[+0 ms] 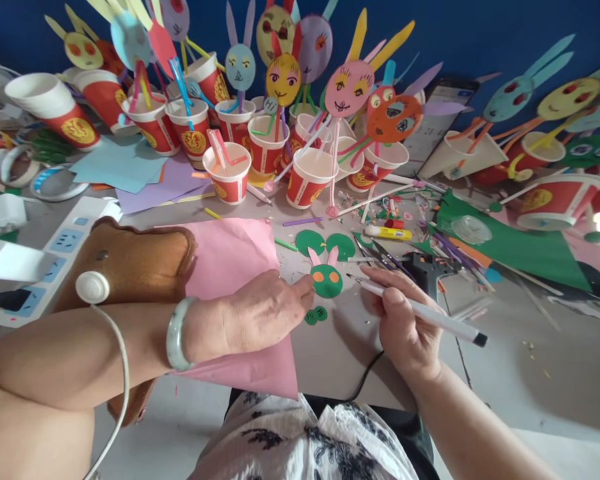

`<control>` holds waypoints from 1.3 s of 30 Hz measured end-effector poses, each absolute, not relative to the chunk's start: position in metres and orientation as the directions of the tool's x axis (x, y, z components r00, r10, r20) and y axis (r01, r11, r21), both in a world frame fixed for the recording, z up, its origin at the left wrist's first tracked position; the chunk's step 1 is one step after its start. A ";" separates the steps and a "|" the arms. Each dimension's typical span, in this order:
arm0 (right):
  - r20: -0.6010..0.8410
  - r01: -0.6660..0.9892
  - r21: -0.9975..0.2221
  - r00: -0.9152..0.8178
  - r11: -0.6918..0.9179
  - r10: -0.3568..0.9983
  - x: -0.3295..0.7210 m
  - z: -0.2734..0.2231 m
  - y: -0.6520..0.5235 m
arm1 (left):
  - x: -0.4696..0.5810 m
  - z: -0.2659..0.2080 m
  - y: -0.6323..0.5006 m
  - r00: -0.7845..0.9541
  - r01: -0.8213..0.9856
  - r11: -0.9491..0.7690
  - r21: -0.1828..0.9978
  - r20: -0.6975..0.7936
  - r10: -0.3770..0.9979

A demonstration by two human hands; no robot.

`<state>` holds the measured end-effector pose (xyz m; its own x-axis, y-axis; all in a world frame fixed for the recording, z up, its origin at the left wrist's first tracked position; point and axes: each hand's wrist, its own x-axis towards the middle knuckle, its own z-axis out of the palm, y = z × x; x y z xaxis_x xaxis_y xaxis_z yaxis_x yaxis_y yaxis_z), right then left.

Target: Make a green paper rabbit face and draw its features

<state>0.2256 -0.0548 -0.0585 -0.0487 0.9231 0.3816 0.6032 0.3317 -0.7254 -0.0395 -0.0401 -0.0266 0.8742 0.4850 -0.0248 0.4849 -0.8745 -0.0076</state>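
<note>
My right hand [407, 320] holds a white pen [437, 317] with a black end, its tip pointing left toward a small green paper rabbit face [327, 283]. That face lies flat on the table, with two pink ears and two orange eye discs. At its left edge, the closed fingers of my left hand [265, 307] hold it against the table; the fingertips are partly hidden. Just below sit two small green discs [316, 315] marked "Hi". Behind the ears are two larger green paper circles [325, 245].
A pink sheet [235, 250] and a brown pouch [140, 260] lie left, near a power strip [65, 247]. Red paper cups [227, 183] with paper characters line the back. A glue stick [389, 233], scissors [387, 259], a black glue gun [423, 270] and scraps lie right.
</note>
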 end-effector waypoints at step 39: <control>0.415 0.712 -0.571 -0.179 0.408 0.892 0.205 -0.052 -0.047 | -0.038 -0.048 -0.043 0.865 0.502 -0.865 0.000 0.000 0.502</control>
